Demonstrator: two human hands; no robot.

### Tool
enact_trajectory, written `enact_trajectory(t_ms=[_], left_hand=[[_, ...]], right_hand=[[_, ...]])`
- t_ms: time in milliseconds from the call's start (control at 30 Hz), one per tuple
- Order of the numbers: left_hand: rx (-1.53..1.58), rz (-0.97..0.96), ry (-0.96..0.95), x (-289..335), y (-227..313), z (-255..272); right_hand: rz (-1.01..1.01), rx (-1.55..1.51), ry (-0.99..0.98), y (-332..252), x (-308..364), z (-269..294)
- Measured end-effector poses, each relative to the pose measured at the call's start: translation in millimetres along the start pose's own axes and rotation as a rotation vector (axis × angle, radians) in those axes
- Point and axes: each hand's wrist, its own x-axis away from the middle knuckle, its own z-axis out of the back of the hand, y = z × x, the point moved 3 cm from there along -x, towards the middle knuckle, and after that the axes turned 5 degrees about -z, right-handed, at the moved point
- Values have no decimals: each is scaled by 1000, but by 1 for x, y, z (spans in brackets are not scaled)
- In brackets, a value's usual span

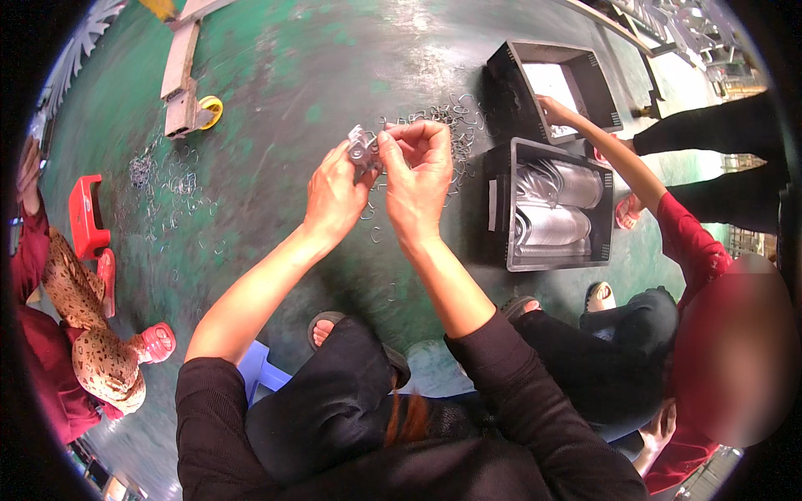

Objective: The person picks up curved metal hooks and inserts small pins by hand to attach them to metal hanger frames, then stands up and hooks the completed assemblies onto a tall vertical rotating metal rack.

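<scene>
The floor [276, 75] is worn green with pale scuffs. The small part [362, 150] is silvery grey, as are the wire hooks [455, 125] and the shiny pieces in the black bin [499, 209]. The stool [83, 215] is red, the wheel [210, 109] yellow. One neighbour's trousers [88, 334] are leopard-spotted; another's sleeve [689, 242] is red.

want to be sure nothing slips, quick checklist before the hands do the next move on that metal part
1. Left hand on the metal part: ok, fingers grip it.
2. Right hand at the part: ok, fingertips pinch at its right edge.
3. Part held above the floor: ok.
4. Wire hooks within reach: ok, a pile lies just behind the hands.
5. Hook seated in the part: cannot tell, fingers hide it.
6. Co-worker's hand apart: ok, it is at the far bin.
</scene>
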Motion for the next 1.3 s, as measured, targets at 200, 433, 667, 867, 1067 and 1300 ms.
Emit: enact_trajectory(t_ms=[200,433,667,867,1067,1300], left_hand=[[797,533,-302,1,-20,0],[902,424,-207,-19,-31,22],[932,292,-87,-31,-19,35],[1085,304,-26,-29,-10,32],[1006,220,103,-30,-6,36],[742,16,240,-31,8,43]], right_hand=[[-177,-337,-46,10,-21,29],[-173,-285,-300,6,-19,46],[-236,-375,-487,0,1,37],[-259,-326,-551,-6,9,26],[-272,-367,-632,-9,14,16],[-286,-349,-698,-3,14,10]])
